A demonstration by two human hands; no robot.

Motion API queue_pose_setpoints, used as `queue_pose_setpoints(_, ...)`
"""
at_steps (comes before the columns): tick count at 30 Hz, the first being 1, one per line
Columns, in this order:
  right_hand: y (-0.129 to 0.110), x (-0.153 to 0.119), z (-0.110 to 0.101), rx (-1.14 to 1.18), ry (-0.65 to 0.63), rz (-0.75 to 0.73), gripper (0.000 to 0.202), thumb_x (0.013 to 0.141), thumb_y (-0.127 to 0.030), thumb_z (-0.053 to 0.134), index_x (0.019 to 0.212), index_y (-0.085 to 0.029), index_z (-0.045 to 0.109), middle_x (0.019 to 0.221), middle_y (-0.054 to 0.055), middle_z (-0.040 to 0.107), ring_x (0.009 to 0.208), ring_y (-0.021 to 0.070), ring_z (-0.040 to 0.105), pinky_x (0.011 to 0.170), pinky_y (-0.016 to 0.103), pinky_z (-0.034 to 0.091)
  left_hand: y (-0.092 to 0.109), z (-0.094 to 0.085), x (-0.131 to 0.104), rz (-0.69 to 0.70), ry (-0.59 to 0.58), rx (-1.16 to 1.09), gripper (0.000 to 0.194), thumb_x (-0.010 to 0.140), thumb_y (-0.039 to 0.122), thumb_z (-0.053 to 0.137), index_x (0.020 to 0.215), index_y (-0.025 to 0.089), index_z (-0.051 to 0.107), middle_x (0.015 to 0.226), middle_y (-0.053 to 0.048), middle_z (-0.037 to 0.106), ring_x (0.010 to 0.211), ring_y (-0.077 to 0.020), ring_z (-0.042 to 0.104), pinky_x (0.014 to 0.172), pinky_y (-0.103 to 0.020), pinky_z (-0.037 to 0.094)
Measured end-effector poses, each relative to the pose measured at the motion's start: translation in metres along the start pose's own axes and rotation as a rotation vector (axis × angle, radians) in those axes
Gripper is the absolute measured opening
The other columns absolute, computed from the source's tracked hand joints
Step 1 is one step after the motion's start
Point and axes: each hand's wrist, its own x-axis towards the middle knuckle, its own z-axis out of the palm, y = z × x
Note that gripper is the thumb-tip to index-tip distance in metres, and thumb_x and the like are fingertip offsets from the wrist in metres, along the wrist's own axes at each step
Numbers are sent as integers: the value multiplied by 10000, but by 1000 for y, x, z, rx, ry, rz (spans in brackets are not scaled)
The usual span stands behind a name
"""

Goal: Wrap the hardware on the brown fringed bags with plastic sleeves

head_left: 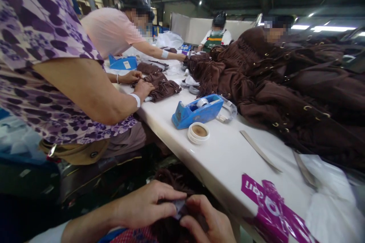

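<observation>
Low in the view, my left hand (148, 203) and my right hand (209, 220) meet over a dark brown fringed item (168, 231) in front of my body. Between the fingertips is a small, thin greyish piece (180, 209); its material is unclear. My left thumb and forefinger pinch it from one side, while the right thumb and fingers close on it from the other. Much of the brown item is hidden beneath both hands. Red checked and blue cloth (134, 235) shows below my left wrist.
On the white table (222, 163) stand a blue tape dispenser (198, 110), a round tub (199, 133), a flat strip (261, 150) and purple plastic packaging (273, 209). Brown fringed goods (273, 95) are heaped at right. A co-worker's hands (142, 87) press a brown bundle (162, 87).
</observation>
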Motion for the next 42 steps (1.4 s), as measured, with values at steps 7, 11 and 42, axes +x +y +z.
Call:
queue_pose_setpoints(7, -14, 7, 7, 358, 37, 241, 379, 681, -103, 747, 994, -236, 582, 942, -2, 737, 890, 186, 718, 793, 245, 571, -11, 0, 16, -128, -42, -163, 644, 716, 203, 656, 1357, 219, 593, 814, 34, 638, 706, -131, 525, 610, -188, 402)
queue_pose_setpoints(11, -1, -5, 5, 357, -47, 218, 536, 753, -165, 713, 1254, -239, 537, 1222, 78, 717, 1168, 238, 660, 1017, 355, 506, -19, -7, 16, -218, -88, -154, 741, 692, 217, 692, 1415, 217, 528, 828, 25, 649, 722, -142, 554, 636, -201, 433)
queue_pose_setpoints(42, 1, -18, 23, -41, 119, -135, 137, 989, -180, 509, 952, -216, 635, 1008, 47, 719, 876, 137, 711, 770, 178, 556, -46, -9, 30, -488, -368, -501, 258, 662, 409, 760, 681, 174, 654, 459, 45, 581, 398, -117, 479, 461, -215, 389)
